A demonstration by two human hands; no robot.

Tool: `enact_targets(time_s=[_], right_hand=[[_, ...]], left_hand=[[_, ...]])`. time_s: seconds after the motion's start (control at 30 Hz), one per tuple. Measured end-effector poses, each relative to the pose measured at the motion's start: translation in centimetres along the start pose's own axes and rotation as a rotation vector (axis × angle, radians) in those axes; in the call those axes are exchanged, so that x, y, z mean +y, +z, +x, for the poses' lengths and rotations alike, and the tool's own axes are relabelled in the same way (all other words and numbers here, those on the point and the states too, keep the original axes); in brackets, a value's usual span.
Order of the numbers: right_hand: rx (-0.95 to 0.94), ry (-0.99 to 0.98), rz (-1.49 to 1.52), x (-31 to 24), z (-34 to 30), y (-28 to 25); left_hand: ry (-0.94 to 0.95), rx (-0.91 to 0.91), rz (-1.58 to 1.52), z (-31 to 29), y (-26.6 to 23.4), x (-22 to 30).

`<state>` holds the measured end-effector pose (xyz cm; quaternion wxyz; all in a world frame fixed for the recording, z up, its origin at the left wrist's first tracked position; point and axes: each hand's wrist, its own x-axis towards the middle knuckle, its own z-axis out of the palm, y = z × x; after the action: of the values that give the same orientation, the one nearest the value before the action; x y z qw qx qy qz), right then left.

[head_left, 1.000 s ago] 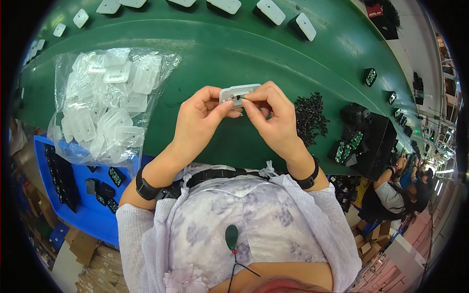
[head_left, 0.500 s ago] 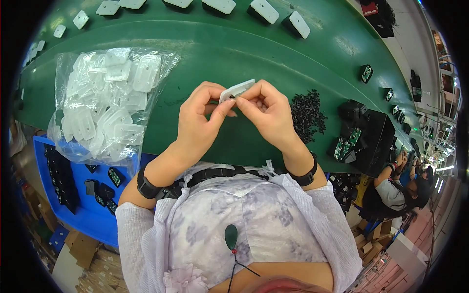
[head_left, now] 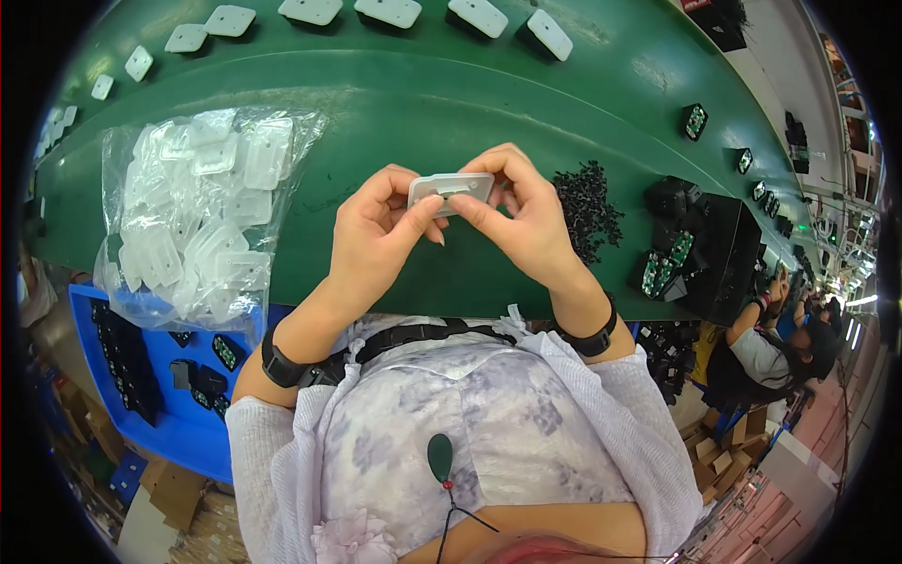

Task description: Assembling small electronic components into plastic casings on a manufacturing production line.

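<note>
Between both hands I hold a pale, translucent plastic cover with rounded corners, above the green bench. My left hand grips its left end, thumb on the near face. My right hand pinches the right end, its thumb close to the left one. Whether a small part sits under the thumbs is too small to tell. Just right of my right hand lies a heap of small black parts. To the left, a clear plastic bag is full of similar pale covers.
Pale-topped black housings stand in a row along the far side of the green bench. A black box with circuit-board units is at right. A blue bin holds black units at lower left. Another person sits at far right.
The cover has tipped so its broad face shows more, and has shifted slightly down and left with my hands. The view has moved slightly.
</note>
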<state>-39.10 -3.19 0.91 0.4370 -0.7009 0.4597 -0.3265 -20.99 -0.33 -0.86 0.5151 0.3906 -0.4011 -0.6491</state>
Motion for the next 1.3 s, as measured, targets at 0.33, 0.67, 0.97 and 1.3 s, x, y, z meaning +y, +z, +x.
enact_targets(time_s=[0.33, 0.67, 0.97, 1.3], right_hand=[[0.080, 0.211, 0.287, 1.2, -0.2, 0.0], [0.721, 0.392, -1.437, 11.8, 8.4, -23.0], [0.554, 0.427, -0.223, 11.9, 8.3, -25.6], [0.160, -0.045, -0.505, 4.7, 2.4, -7.2]], left_hand=[[-0.144, -0.024, 0.072, 1.6, 0.2, -0.5], [0.010, 0.177, 0.881, 6.6, -4.1, -0.6], [0.347, 0.139, 1.436, 4.5, -2.1, 0.1], [0.525, -0.093, 1.313, 3.2, -2.2, -2.1]])
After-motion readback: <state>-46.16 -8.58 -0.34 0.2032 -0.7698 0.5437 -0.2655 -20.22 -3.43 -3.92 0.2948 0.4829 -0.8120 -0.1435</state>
